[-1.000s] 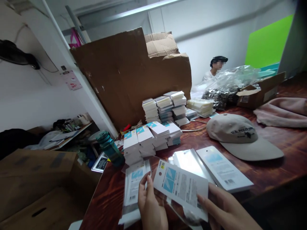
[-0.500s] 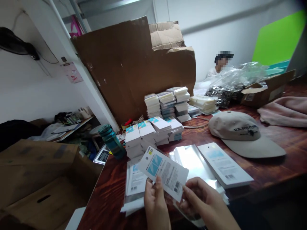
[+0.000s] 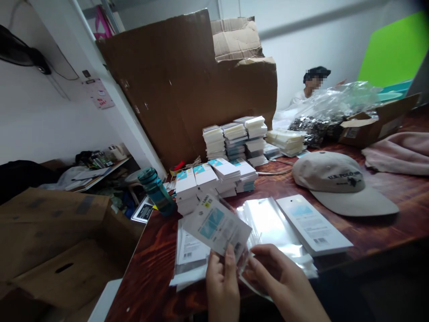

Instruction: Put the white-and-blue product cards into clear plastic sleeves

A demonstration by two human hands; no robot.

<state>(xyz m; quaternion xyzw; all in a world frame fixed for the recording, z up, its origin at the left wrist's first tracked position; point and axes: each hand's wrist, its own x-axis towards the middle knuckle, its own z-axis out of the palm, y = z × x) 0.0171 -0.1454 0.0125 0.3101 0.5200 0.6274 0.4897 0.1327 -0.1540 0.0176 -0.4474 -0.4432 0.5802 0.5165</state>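
A white printed card (image 3: pixel 217 226) with blue pictures, a yellow mark and a barcode is pinched between the thumb and fingers of my left hand (image 3: pixel 223 279). My right hand (image 3: pixel 284 279) has its fingers closed on a clear plastic sleeve (image 3: pixel 256 284), close to the card's lower right corner. Whether the card's corner is inside the sleeve, I cannot tell. Beyond my hands lies a shiny pile of clear sleeves (image 3: pixel 271 223), with a stack of cards (image 3: pixel 315 226) to its right. More cards in clear sleeves (image 3: pixel 191 246) lie to the left, partly covered by the held card.
Stacked card bundles (image 3: pixel 214 174) stand at the back, beside a teal bottle (image 3: pixel 156 192). A beige cap (image 3: pixel 330 183) sits on the right of the wooden table (image 3: pixel 150 268). Cardboard boxes (image 3: pixel 63 277) fill the lower left. Another person (image 3: pixel 310 87) is behind crumpled plastic.
The card has shifted left and slightly down in my left hand's grip. My right hand has moved a little left, bringing the sleeve near the card's lower corner.
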